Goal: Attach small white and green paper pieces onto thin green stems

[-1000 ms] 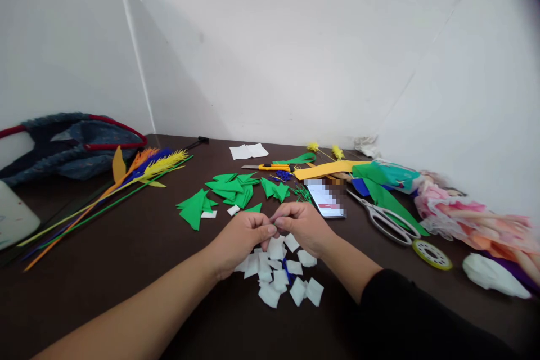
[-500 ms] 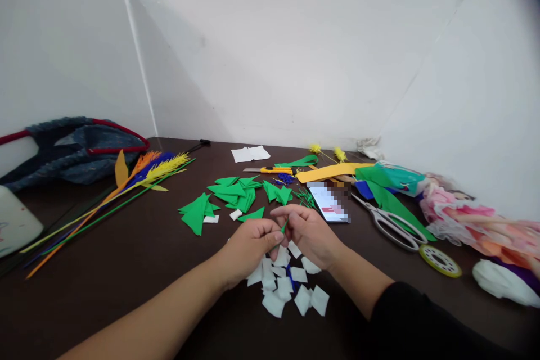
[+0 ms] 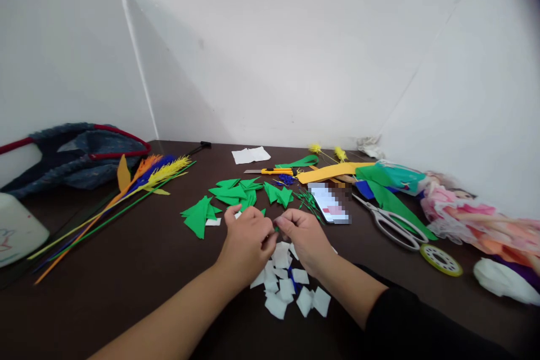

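Left hand (image 3: 250,239): fingers curled, thumb tucked in; whether it grips anything cannot be told.
Right hand (image 3: 309,241): narrow, thumb and finger pinched at a tiny green scrap (image 3: 277,229), mostly hidden. Hands nearly touching, raised over the near middle of the bench (image 3: 105,292).
White squares (image 3: 276,305): overlapping, below and near of both hands, a blue piece (image 3: 292,280) among them.
Green pieces (image 3: 230,194): folded, heaped far left of the hands.
Risks, by judgement: the scrap is small and could slip if the pinch slackens, dropping among the squares. A low wrist could drag the squares, which look light. The cutter (image 3: 274,171), far, shows its blade pointing left; a long reach over the green pieces could meet it.
Edges: wall (image 3: 270,67) closes the far side; near edge out of view. Right hand is bounded by phone (image 3: 329,202), scissors (image 3: 394,228) and tape (image 3: 441,260), scissor tips just beside the phone.
Open room: widest at left, between the stems (image 3: 113,199) and the left forearm; narrower at right, near of the tape.
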The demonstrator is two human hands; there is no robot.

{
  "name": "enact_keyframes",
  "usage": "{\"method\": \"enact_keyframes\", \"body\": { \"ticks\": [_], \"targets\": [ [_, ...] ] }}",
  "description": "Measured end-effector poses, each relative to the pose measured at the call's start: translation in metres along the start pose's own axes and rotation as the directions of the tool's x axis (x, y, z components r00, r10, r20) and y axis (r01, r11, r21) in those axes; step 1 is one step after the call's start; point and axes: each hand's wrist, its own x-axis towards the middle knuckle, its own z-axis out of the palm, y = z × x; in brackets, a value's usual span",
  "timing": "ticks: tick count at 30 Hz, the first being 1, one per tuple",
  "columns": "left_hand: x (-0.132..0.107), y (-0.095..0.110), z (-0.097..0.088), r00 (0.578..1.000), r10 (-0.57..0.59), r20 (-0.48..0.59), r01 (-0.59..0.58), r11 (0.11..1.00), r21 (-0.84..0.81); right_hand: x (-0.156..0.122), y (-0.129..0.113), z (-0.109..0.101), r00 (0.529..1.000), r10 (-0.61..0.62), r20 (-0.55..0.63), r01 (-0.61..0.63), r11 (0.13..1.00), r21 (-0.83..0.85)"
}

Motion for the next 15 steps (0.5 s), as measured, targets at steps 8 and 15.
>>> {"method": "enact_keyframes", "body": {
  "ticks": [8,15],
  "targets": [
    [-0.0024,-0.0043,0.0004,0.999,-0.025,0.024,0.024,1.0,0.015,0.0041,0.0017,0.0007,0.998,-0.037,-0.057,0.028,0.987,-0.16],
    [-0.0007,0.0001,0.0015,0.985,-0.157,0.064,0.164,0.98,-0.114,0.0052,-0.0031,0.0033,0.99,-0.086,-0.114,0.053,0.963,-0.264]
  ]
}}
